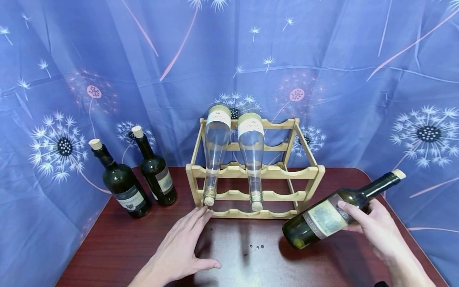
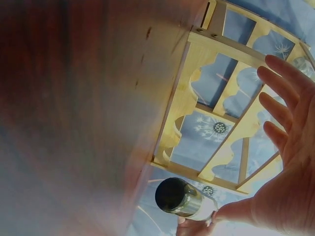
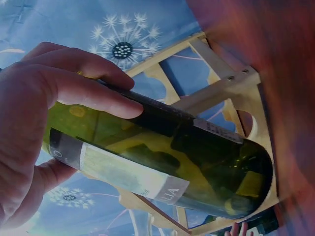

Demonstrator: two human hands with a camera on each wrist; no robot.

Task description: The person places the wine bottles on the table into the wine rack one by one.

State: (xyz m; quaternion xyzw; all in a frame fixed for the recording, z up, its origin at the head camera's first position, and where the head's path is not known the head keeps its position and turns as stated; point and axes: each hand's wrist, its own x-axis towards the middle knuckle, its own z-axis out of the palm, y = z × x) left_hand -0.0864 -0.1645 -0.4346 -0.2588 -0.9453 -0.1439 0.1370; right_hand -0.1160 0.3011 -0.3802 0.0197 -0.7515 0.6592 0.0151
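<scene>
My right hand (image 1: pixel 376 227) grips a dark green wine bottle (image 1: pixel 322 219) near its shoulder, fingers round the glass and thumb along the label. The bottle leans, its corked neck up to the right and its base low toward the rack's front right corner. My left hand (image 1: pixel 183 247) is spread flat and holds nothing, fingertips right by the front left foot of the wooden wine rack (image 1: pixel 258 172). Two clear bottles (image 1: pixel 216 143) (image 1: pixel 252 147) lie in the rack's top row, corked necks pointing forward and down. In the right wrist view the held bottle (image 3: pixel 162 152) shows its pale label.
Two corked dark wine bottles (image 1: pixel 125 187) (image 1: pixel 157 171) stand upright left of the rack on the dark red table (image 1: pixel 107 247). Several small dark marks (image 1: pixel 256 246) show on the tabletop before the rack. A blue dandelion-print curtain (image 1: pixel 322 48) hangs close behind.
</scene>
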